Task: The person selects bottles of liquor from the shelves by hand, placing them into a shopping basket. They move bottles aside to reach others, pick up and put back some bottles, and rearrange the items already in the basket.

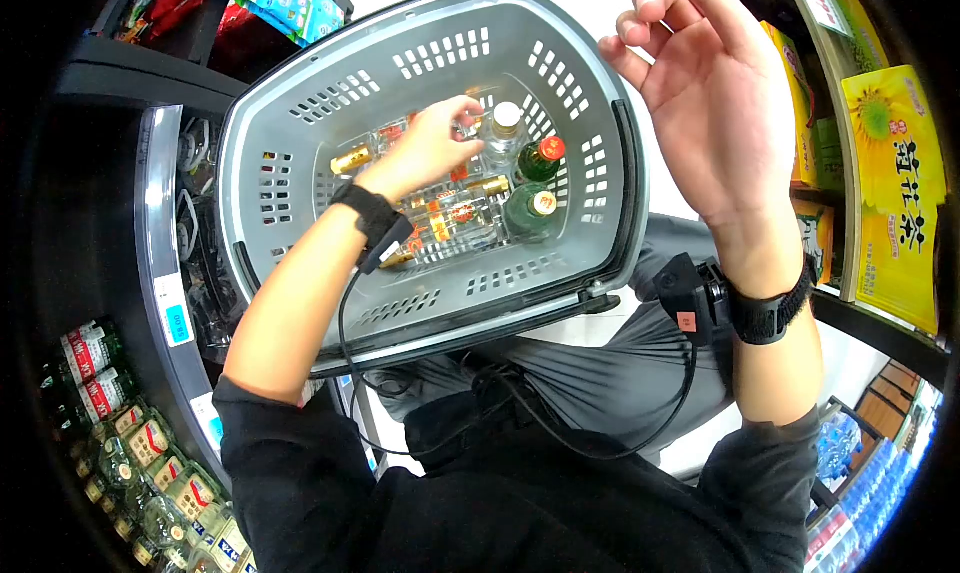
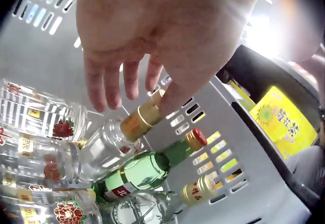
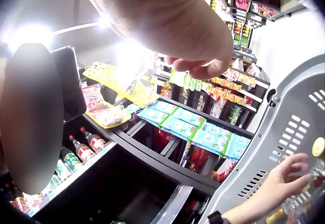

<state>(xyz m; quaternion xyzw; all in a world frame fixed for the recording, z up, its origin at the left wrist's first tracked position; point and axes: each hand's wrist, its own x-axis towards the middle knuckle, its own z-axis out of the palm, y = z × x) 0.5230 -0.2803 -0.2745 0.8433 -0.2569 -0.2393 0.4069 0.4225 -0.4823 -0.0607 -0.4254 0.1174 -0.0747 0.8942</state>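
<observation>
1. Reaching into the grey basket (image 1: 290, 133), the left hand (image 2: 152, 31) is hovering over the lying bottles. Its fingers (image 2: 104, 89) are hanging loose and spread, gripping nothing, and the thumb is pointing down at the gold cap of a clear bottle (image 2: 114, 142).
2. The right hand (image 1: 705, 93) is floating raised beside the basket's right rim, palm open, fingers gently bent, holding nothing.
3. Judging by this, the step in hand is taking hold of or shifting that clear bottle. It is lying on its side on the basket floor, neck toward the slotted wall, just beside a green bottle (image 2: 144, 170) with a red cap.
4. Doing it well is calling for a grip round the neck or shoulder rather than the slick body. A slow lift is looking wise too, since glass is lying against glass all around.
5. Whether the thumb and cap are touching is not showing. In the head view the hand is covering whatever is under it. In the right wrist view a dark blur is hiding the left side, and the bottle labels are reading too blurred to make out.
</observation>
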